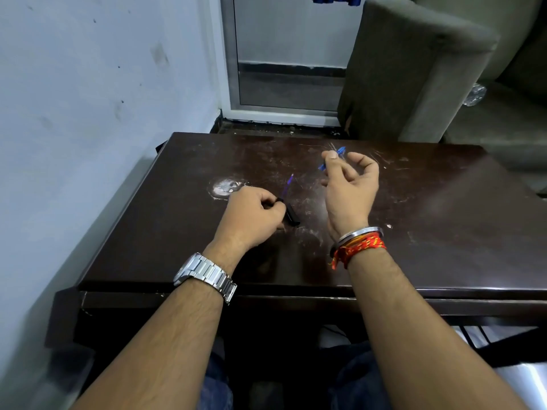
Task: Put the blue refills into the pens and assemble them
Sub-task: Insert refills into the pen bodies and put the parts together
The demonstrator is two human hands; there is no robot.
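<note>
A dark, scratched wooden table bears a whitish worn patch near its left side.

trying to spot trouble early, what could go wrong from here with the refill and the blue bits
1. The blue refill sticks well out of the black pen barrel in the left hand; a skewed push may bend it.
2. The right hand only pinches the small blue pieces at its fingertips above the table; one could slip.

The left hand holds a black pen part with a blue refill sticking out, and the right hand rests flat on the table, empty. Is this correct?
Not quite. In the head view the right hand is raised above the table, pinching a blue pen piece. The left hand does hold the black pen part with its blue refill.
</note>
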